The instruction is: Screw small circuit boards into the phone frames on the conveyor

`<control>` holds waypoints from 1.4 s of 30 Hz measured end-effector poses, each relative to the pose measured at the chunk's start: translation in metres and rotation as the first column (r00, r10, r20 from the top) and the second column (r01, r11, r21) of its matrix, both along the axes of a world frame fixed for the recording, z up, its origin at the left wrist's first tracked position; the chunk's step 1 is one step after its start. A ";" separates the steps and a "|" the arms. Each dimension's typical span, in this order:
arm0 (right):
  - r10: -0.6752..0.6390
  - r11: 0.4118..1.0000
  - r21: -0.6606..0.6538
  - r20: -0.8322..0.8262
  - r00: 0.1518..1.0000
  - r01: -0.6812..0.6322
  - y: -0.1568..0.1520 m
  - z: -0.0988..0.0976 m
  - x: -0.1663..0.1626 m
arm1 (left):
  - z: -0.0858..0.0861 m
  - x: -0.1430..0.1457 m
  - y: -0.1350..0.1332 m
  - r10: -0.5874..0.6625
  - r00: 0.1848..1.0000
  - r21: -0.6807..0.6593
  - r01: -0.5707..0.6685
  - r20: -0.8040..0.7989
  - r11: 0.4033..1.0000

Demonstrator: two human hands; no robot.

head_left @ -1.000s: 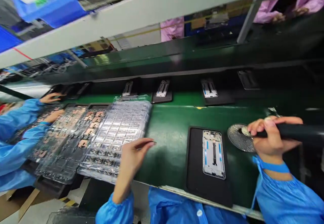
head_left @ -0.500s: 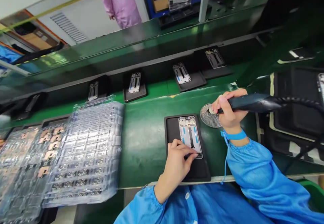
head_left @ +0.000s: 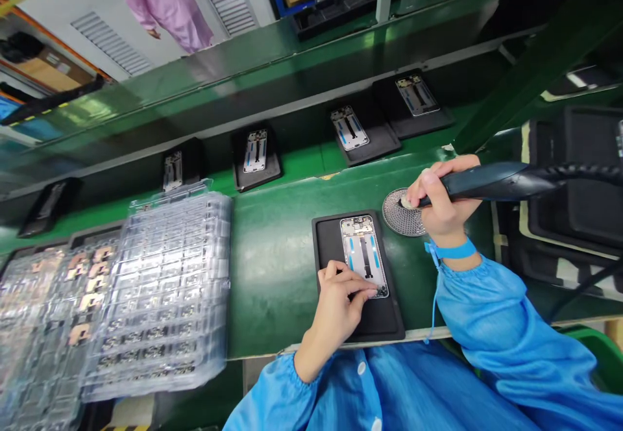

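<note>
My right hand (head_left: pixel 445 207) is wrapped round a black electric screwdriver (head_left: pixel 491 181), low near its pale nose. The nose points down at a round perforated metal screw plate (head_left: pixel 405 218); whether the bit touches it I cannot tell. An open phone frame (head_left: pixel 361 249), with a circuit board at its top and blue strips, lies on a black foam tray (head_left: pixel 335 236). The fingertips of my left hand (head_left: pixel 338 298) are pinched together at the phone frame's lower end. Whatever they hold there is too small and covered to make out.
Clear plastic blister trays (head_left: pixel 170 275) of small parts are stacked at left, beside more trays with copper-coloured pieces (head_left: pixel 90 301). Behind, a green line (head_left: pixel 304 165) carries phone frames on black trays. Black trays (head_left: pixel 559 184) stand at right. A person in pink (head_left: pixel 165 9) is beyond.
The view has shifted slightly. My left fingertips have closed tighter at the phone frame's lower end, and the dark piece seen between them is less visible. The screwdriver stays over the screw plate.
</note>
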State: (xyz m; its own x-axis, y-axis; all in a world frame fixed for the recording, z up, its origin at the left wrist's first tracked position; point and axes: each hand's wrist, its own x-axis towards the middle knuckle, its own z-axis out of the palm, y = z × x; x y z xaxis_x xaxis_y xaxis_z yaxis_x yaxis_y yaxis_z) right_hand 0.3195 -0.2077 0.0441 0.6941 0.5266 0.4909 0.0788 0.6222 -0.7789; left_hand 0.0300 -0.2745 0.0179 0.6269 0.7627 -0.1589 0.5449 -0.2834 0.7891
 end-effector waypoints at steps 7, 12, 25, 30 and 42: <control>-0.004 1.000 -0.009 -0.006 1.000 0.004 0.000 0.001 0.000 | -0.012 0.000 -0.010 0.011 1.000 0.236 -0.015 0.019 0.972; -0.011 1.000 0.009 -0.022 1.000 0.012 -0.002 0.006 0.000 | -0.011 -0.003 -0.012 0.032 0.999 0.393 -0.030 0.003 0.919; 0.103 0.986 -0.137 0.053 0.993 -0.095 -0.015 0.004 0.034 | -0.008 0.019 0.068 0.113 0.968 0.420 -0.010 -0.223 0.907; 0.098 0.983 -0.162 0.086 0.991 -0.083 -0.025 0.002 0.039 | -0.005 0.034 0.104 0.074 0.973 0.366 0.011 -0.217 0.931; 0.100 0.975 -0.206 0.081 0.992 -0.081 -0.026 -0.001 0.043 | -0.016 0.030 0.101 0.056 0.983 0.390 0.015 -0.172 0.921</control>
